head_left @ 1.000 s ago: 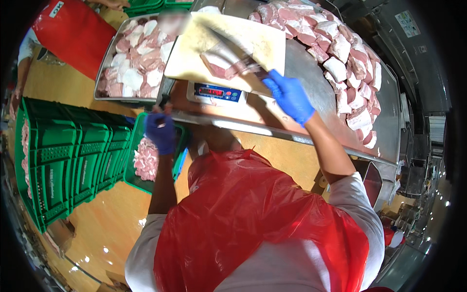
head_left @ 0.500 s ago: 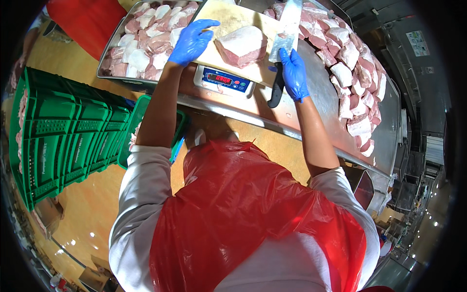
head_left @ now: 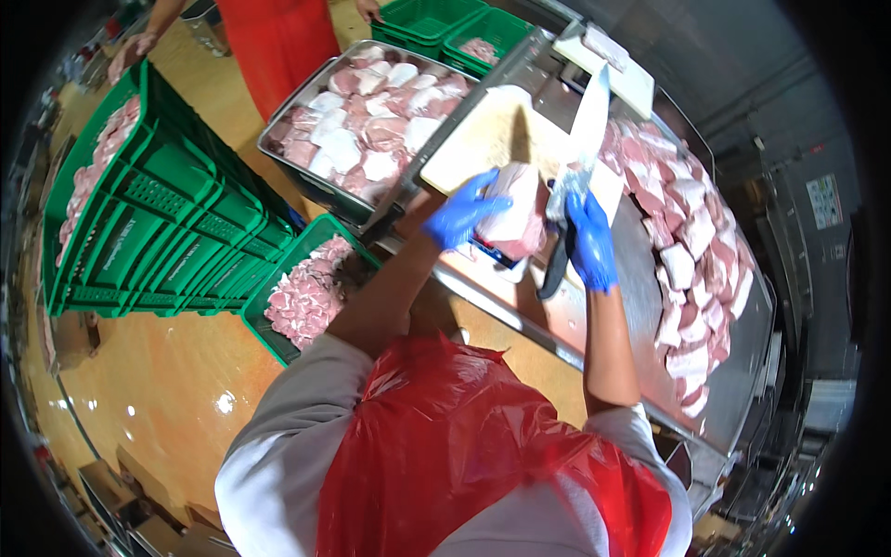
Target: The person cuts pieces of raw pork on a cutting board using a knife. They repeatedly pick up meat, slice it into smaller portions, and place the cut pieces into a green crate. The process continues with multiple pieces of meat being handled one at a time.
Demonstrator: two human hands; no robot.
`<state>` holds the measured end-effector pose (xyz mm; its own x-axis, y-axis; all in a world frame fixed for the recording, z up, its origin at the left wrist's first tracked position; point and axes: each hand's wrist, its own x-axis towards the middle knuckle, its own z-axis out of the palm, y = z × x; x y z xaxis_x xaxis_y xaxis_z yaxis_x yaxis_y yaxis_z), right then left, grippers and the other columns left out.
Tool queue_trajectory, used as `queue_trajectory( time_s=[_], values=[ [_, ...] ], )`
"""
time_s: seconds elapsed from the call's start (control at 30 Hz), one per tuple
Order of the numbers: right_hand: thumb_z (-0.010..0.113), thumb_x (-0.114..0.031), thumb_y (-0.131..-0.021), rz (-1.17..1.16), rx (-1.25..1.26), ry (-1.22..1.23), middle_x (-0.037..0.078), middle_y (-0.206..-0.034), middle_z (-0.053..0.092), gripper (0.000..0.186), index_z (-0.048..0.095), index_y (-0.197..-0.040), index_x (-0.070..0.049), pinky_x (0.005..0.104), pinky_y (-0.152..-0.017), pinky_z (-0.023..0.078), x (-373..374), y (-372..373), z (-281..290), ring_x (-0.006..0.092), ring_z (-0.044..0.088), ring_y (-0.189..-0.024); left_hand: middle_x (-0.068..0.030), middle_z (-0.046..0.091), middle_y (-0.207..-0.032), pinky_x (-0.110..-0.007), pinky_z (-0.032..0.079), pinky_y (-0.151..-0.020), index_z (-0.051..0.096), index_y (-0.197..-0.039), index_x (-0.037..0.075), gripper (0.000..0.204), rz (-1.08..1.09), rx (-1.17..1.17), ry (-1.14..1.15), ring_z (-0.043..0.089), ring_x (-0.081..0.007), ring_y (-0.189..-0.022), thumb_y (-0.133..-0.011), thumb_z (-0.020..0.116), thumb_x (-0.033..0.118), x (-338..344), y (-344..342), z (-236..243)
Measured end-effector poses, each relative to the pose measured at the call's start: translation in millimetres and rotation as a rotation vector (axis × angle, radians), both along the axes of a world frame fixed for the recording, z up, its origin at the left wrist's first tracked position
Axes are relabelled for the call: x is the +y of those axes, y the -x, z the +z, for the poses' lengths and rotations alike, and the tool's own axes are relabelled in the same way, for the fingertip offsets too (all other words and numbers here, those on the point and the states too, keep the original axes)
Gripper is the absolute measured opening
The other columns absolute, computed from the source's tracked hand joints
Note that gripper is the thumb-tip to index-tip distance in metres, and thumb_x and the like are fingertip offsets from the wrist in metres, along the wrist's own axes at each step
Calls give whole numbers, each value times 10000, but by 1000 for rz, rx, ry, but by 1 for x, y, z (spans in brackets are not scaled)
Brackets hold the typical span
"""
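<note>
With the cutting board (head_left: 469,148) being freed, meat (head_left: 524,209) is now being lifted, clasped by left-hand fingers (head_left: 494,202), the knife (head_left: 587,130) being gripped by right-hand fingers (head_left: 581,218).

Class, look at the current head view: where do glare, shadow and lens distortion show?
In the head view, bright glare spots dot the yellow floor; a dark shadow streaks the cutting board; light gleams off the knife blade; the right side of the metal table bows, and black surrounds the round fisheye picture.
</note>
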<state>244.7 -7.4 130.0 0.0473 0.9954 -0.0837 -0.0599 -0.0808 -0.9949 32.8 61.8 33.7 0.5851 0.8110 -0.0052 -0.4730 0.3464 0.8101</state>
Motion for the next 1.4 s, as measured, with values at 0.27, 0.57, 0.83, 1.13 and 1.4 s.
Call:
queue_trajectory(
  time_s=[0.27, 0.57, 0.83, 1.13, 1.4],
  values=[
    [499, -301, -1062, -63, 75, -28, 184, -1432, 522, 526, 403, -1458, 32, 455, -968, 546, -68, 13, 0, 307, 552, -1283, -99, 642, -1210, -413, 547, -910, 535, -1304, 7, 432, 165, -505, 339, 657, -216, -999, -983, 547, 296, -20, 120, -34],
    [463, -310, -1071, -71, -124, -87, 200, -1381, 553, 477, 434, -1419, 15, 478, -922, 562, -60, -13, -3, 327, 578, -1241, -133, 692, -962, -431, 523, -882, 720, -1009, 81, 210, 1172, 1569, -1004, 662, -301, -976, -890, 605, 210, 284, 106, 17],
    [482, -339, -1067, -611, 0, 183, 152, -1158, 677, 393, 509, -1333, -51, 402, -819, 558, -247, -88, -79, 249, 670, -1020, -138, 717, -974, -391, 537, -859, 732, -958, 61, 152, 239, 654, -1403, 686, -289, -966, -873, 698, 182, 106, -181, 85],
    [521, -258, -1061, -1000, -32, 119, 19, -990, 658, 279, 612, -1183, -25, 277, -781, 502, -327, -165, -134, 109, 598, -877, -222, 693, -1126, -459, 519, -942, 691, -1130, 34, 436, -306, 841, -1445, 662, -377, -1062, -845, 658, 362, 95, -412, 36],
    [512, -237, -1067, -1165, 35, 236, 46, -988, 668, 272, 597, -1173, -2, 287, -817, 513, -394, -249, -185, 125, 615, -882, -326, 422, -1454, -496, 389, -1107, 335, -1466, -36, 1129, -307, 1086, -1246, 450, -442, -1339, -659, 818, 588, -2, -639, -71]
  ],
)
